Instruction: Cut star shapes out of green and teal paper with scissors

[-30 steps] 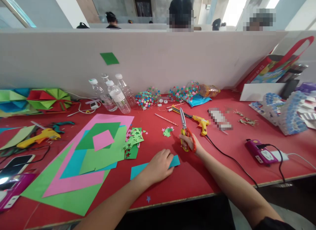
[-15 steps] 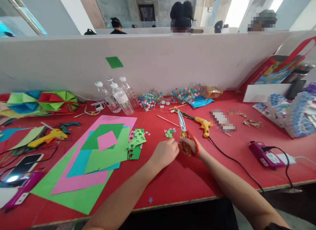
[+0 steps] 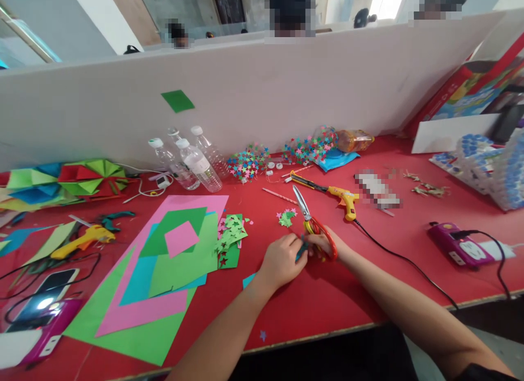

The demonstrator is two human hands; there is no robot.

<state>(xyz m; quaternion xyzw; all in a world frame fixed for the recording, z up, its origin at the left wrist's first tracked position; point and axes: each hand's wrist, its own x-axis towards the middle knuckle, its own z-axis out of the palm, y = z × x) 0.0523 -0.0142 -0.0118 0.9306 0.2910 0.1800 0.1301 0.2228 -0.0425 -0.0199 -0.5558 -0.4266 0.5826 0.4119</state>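
My right hand is wrapped round the red and yellow handles of a pair of scissors, whose blades point up and away from me, slightly apart. Close beside it, my left hand has its fingers closed on a small piece of blue paper that both hands appear to touch. Just beyond my hands lies a small heap of green and pink paper stars. Another bit of blue paper shows beside my left forearm, partly hidden by it.
Stacked coloured paper sheets lie to the left, with cut-out stars beside them. A yellow glue gun rests beyond my right hand, its cord trailing right. Plastic bottles and star-filled clusters stand along the partition. A purple power strip sits right.
Blue paper now shows between my hands and by my left forearm. Both hands have shifted a little right in view and closer together. The camera view has tilted down slightly.
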